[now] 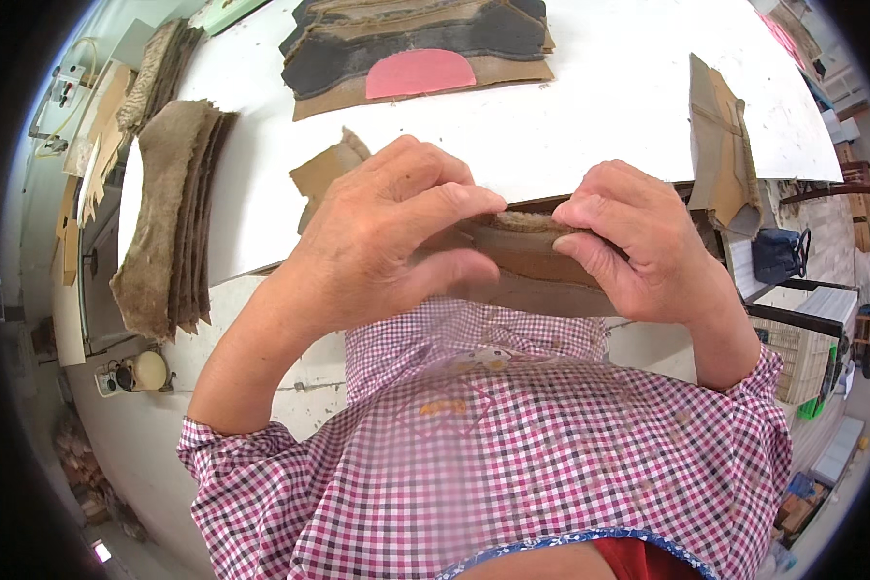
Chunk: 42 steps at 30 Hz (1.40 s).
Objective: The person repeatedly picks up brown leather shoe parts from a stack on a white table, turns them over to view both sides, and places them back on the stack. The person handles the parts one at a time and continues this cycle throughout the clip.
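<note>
A brown fabric piece (541,253) with a fuzzy, fleece-like upper edge is held up before my checked top, at the table's near edge. My right hand (638,237) pinches its upper edge between thumb and fingers, towards the right end. Around the left end is my left hand (382,227), its index finger by the fuzzy edge and its thumb, smeared by motion, in front of the fabric. The curled left fingers are partly hidden. Just beyond my left hand a smaller brown piece (324,179) with a fuzzy edge lies on the white table (609,87).
Across the table lies a stack of brown and dark grey pieces (416,43) with a pink half-round patch (420,74). Fuzzy brown pieces (169,213) are stacked at the left edge. More brown pieces (723,145) overhang the right edge, near a dark bag (781,253) and a crate (793,358).
</note>
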Tool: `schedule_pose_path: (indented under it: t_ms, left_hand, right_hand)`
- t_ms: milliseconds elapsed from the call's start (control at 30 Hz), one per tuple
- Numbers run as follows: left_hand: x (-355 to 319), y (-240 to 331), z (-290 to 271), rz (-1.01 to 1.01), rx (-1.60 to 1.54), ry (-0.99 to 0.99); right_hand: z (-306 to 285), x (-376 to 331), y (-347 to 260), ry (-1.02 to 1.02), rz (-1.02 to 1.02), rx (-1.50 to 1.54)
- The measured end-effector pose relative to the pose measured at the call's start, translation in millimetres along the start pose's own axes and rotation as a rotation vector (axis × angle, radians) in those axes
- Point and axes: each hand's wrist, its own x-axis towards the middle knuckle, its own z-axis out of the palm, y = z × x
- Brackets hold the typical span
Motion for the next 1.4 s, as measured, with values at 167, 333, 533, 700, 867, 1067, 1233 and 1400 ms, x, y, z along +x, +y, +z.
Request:
schedule_pose_path:
  t_ms: [167, 333, 533, 700, 867, 1067, 1233, 1400]
  left_hand:
    - [-7.7, -2.1, -0.2, -0.048, 0.002, -0.076]
    - [-8.5, 2.2, 4.3, -0.096, -0.048, -0.029]
    - [-2.5, 12.0, -1.9, -0.15, -0.047, -0.134]
    - [-2.1, 18.2, 10.6, -0.127, -0.091, 0.001]
    - [-5.8, 18.7, 8.8, -0.059, -0.058, -0.092]
    - [-11.7, 15.2, 14.9, 0.01, -0.139, -0.163]
    - [-20.2, 12.3, 7.5, -0.146, -0.298, -0.245]
    - [-24.6, 15.0, 6.9, -0.378, -0.534, -0.351]
  right_hand:
    - [-4.9, 2.4, -3.5, -0.003, -0.004, -0.099]
    - [8.3, 7.1, -6.4, 0.147, -0.203, -0.291]
    - [17.6, 2.9, -3.7, 0.222, -0.305, -0.306]
    - [19.1, 1.4, -4.9, 0.179, -0.293, -0.242]
    - [16.8, -3.9, -10.8, 0.054, -0.174, -0.093]
    - [13.5, -8.4, -13.2, -0.181, -0.002, 0.185]
    - [5.9, -18.1, -3.6, -0.205, 0.113, 0.296]
    - [6.1, -28.9, -5.3, -0.166, 0.087, 0.296]
